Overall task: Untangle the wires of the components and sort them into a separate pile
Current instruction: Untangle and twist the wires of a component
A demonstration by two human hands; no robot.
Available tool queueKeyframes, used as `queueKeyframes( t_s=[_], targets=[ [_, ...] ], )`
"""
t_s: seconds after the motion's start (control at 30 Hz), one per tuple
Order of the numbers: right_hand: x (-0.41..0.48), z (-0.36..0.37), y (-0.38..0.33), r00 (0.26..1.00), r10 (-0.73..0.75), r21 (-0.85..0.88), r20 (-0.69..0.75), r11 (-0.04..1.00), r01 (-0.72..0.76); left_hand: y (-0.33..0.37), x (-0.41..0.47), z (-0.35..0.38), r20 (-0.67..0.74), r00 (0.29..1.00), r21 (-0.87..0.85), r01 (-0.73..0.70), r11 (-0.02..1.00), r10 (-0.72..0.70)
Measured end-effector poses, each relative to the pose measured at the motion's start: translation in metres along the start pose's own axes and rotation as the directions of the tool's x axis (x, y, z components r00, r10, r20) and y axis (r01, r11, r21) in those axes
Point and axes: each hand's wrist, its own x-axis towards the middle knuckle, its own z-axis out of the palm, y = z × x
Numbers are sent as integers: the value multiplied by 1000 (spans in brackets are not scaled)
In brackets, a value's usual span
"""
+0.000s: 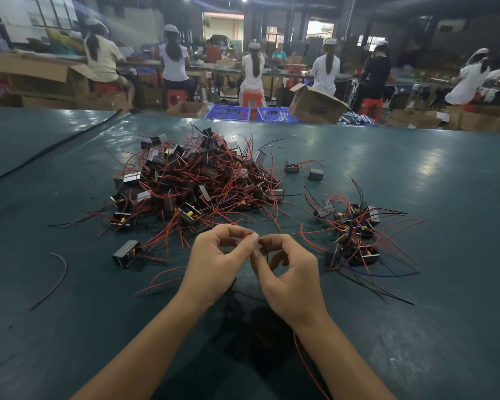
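Note:
A big tangled heap of small metal components with red wires (194,180) lies in the middle of the dark green table (445,174). A smaller pile of the same components (355,232) sits to the right. Close to me, my left hand (217,264) and my right hand (289,278) meet fingertip to fingertip above the table, both pinching thin wires between thumb and fingers. A red wire (306,362) trails down under my right forearm. What hangs below the hands is hidden by them.
One component (126,253) lies alone left of my hands, and a loose red wire (57,280) further left. Two single components (303,170) lie between the piles. Beyond the table's far edge are blue crates (228,112), cardboard boxes (315,105) and seated workers.

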Motion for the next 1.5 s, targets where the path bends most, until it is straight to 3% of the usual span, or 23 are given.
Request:
queueKeyframes(
  t_s=[0.1,0.23,0.4,0.73,0.9,1.03,1.3,1.5],
  targets=[
    [-3,5,-3,999,22,-75,-44,997,-25,1,-2,2,-67,996,59,-58,997,62],
    [-3,11,-6,993,102,-39,-57,994,-104,4,-5,4,-125,989,78,-72,994,82],
    [1,14,-13,979,202,184,-14,963,-196,9,-7,3,-139,986,87,-78,993,90],
    [1,20,-20,969,247,365,-6,903,-228,12,-8,2,-172,977,129,-101,987,122],
    [1,24,-20,974,221,322,-58,927,-191,12,-8,2,-199,967,193,-118,974,156],
    [3,20,-18,984,177,304,-36,940,-158,15,-5,-3,-147,974,241,-135,961,173],
    [8,17,-13,961,272,414,43,871,-265,14,3,-16,9,979,276,-200,940,205],
    [9,17,-8,944,287,475,161,816,-329,12,10,-19,57,997,152,-54,987,46]
  ],
)
